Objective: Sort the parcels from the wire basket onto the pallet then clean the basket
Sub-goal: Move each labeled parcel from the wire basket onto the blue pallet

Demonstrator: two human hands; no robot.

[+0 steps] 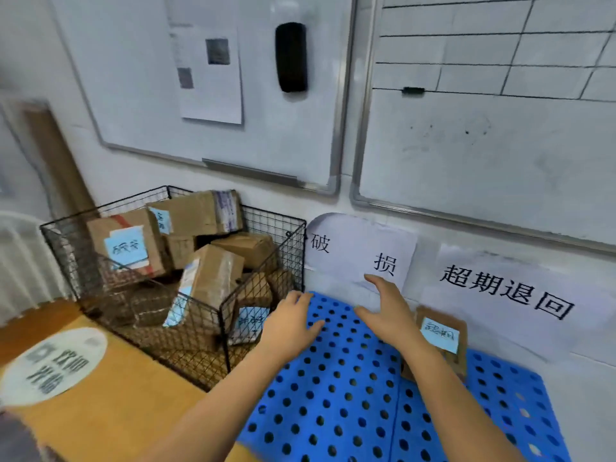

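Your left hand [290, 323] and right hand [388, 315] hover over the blue pallet [333, 411], fingers loosely spread, holding nothing. The wire basket [263, 228] stands just left of your left hand, heaped with parcels [210, 275] whose labels are blurred. One labelled parcel [441, 335] sits just right of your right wrist, partly hidden by the forearm.

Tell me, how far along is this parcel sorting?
Barely begun. Done: one labelled parcel stands on the blue pallet. In hand: nothing; the left hand and right hand are open and empty above the pallet. Left: the wire basket is full of parcels, and cleaning it is not yet possible.
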